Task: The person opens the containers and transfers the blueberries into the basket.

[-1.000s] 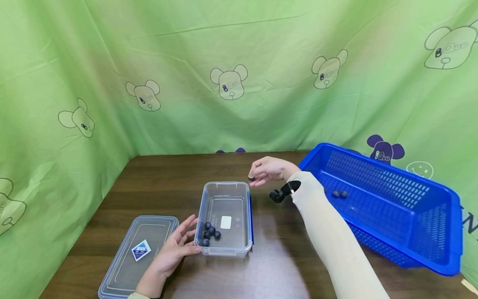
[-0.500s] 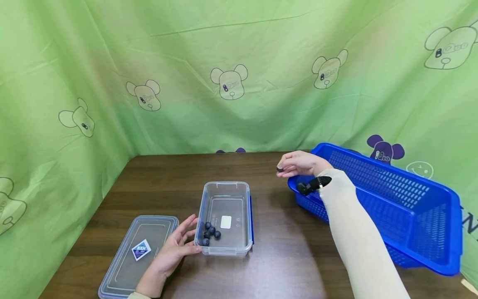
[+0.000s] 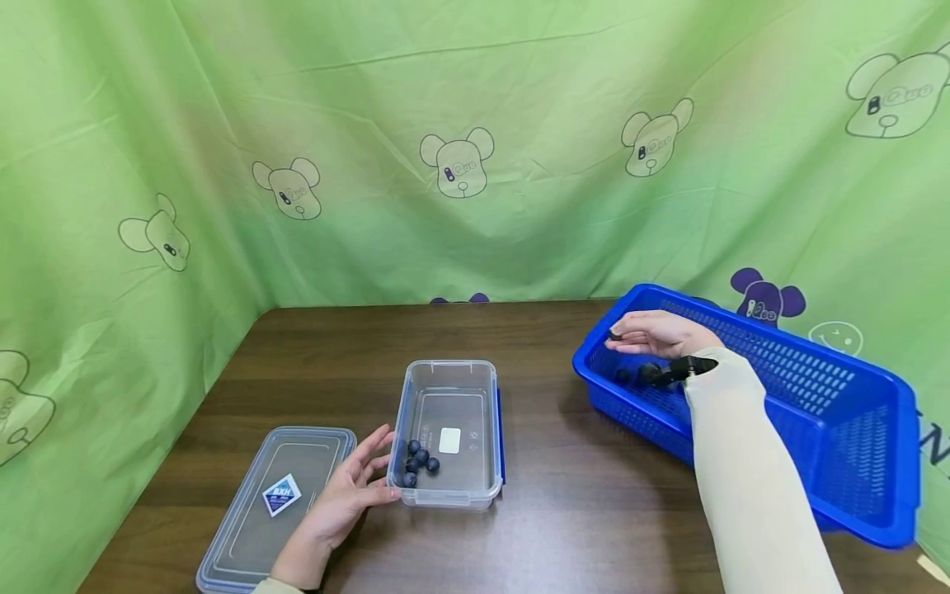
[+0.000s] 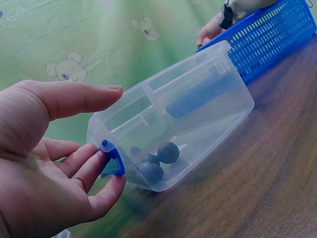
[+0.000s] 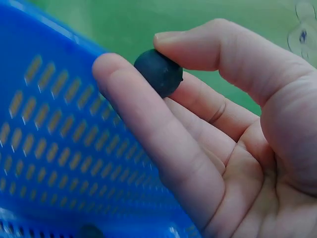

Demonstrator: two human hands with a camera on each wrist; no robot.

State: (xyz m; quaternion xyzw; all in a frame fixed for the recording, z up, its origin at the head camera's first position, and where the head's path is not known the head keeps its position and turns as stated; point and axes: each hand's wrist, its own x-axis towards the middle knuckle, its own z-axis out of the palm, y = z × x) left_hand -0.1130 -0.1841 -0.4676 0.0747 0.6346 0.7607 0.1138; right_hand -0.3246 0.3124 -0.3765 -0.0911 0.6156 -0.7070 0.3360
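Right-wrist view shows the right hand pinching a dark blue ball between thumb tip and the upper fingers; only a narrow strip of the ball is caught, so the hold looks light. Seen from the head, that hand hangs over the near-left end of the blue basket, at about 2 o'clock from the clear box, with the ball at its fingertips. A couple more dark balls lie on the basket floor just below.

Risk, as I judge it: the ball is round and smooth, so a small slackening of the thumb could let it roll out. Over the basket it would land inside, but a drop above the rim or the table could send it rolling away. The slotted basket floor would likely stop it, though it might bounce.

Left hand lies open at 8 o'clock of the box, straight fingers touching its wall and blue clip. In the left-wrist view five or so balls cluster at that near end. A push there could slide the light box and scatter them. The lid lies flat at 9 o'clock of the box, under the left wrist.
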